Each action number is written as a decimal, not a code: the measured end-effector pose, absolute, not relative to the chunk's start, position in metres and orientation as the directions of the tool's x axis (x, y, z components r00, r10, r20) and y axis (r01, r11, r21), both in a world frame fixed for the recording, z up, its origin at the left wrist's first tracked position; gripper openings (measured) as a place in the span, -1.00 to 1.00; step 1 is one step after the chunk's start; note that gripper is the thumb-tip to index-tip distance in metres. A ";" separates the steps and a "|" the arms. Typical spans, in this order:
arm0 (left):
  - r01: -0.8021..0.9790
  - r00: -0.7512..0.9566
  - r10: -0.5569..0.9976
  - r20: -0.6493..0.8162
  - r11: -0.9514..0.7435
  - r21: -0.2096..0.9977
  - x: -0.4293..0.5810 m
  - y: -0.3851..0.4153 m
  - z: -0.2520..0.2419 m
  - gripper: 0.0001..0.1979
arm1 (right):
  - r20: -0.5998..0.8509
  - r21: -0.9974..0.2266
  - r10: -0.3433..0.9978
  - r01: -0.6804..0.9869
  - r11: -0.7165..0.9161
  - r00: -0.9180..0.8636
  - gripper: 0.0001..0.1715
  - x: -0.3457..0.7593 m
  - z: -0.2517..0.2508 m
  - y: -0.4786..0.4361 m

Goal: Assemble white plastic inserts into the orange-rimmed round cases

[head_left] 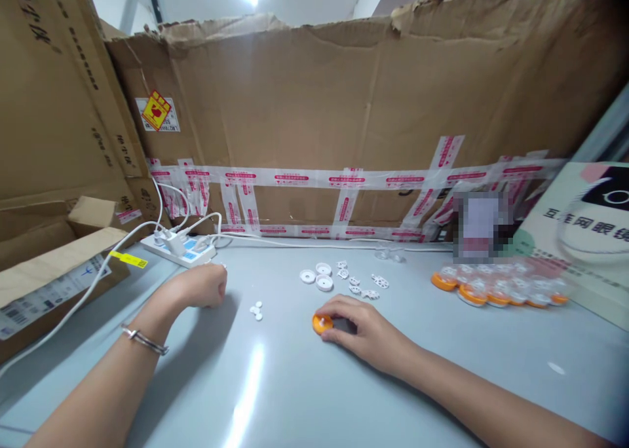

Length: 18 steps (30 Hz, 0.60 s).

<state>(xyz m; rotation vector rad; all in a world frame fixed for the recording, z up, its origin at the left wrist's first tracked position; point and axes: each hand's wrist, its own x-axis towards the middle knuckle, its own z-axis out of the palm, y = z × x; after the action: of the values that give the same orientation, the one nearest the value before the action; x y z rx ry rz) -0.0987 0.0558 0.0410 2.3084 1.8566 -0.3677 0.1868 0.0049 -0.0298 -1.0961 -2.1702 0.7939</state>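
My right hand (361,327) rests on the grey table (295,395), its fingers curled round a small orange round cap (321,323). My left hand (204,285) lies on the table as a loose fist near the power strip; what it holds, if anything, is hidden. Between the hands lie a few tiny white discs (256,311). Just beyond the right hand sit three white round caps (317,276) and several small white gear-like pieces (361,283).
A row of orange-based clear capsules (496,289) lies at the right. A white power strip (179,249) with plugs and cables sits at the back left. Cardboard walls (319,127) with red-printed tape enclose the table; a cardboard box (44,284) stands left, a printed box (584,232) right.
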 end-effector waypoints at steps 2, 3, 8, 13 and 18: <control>0.962 0.268 0.943 -0.199 -0.273 0.002 -0.086 0.053 0.040 -0.79 | 0.212 -0.729 0.861 0.512 0.454 -0.463 -0.72 0.186 -0.032 0.004; 0.949 0.316 0.937 -0.151 -0.314 0.034 -0.076 0.050 0.038 -0.80 | 0.202 -0.739 0.874 0.517 0.433 -0.443 -0.68 0.185 -0.033 0.005; 0.640 0.627 0.735 0.258 -0.675 0.366 -0.021 0.030 0.012 -0.87 | 0.202 -0.795 0.883 0.455 0.401 -0.424 -0.60 0.182 -0.036 0.007; 0.566 0.686 0.662 0.301 -0.746 0.352 -0.001 0.023 -0.013 -0.90 | 0.225 -0.810 0.860 0.402 0.426 -0.457 -0.70 0.181 -0.031 0.006; 0.552 0.679 0.653 0.336 -0.755 0.354 -0.001 0.022 -0.017 -0.90 | 0.239 -0.808 0.854 0.393 0.439 -0.462 -0.74 0.180 -0.029 0.006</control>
<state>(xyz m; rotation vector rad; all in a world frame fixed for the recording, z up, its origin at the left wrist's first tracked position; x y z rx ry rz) -0.0008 0.0224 -0.0171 2.6684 0.9725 0.6621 0.1802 0.0056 -0.0289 -1.0434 -2.0414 0.9096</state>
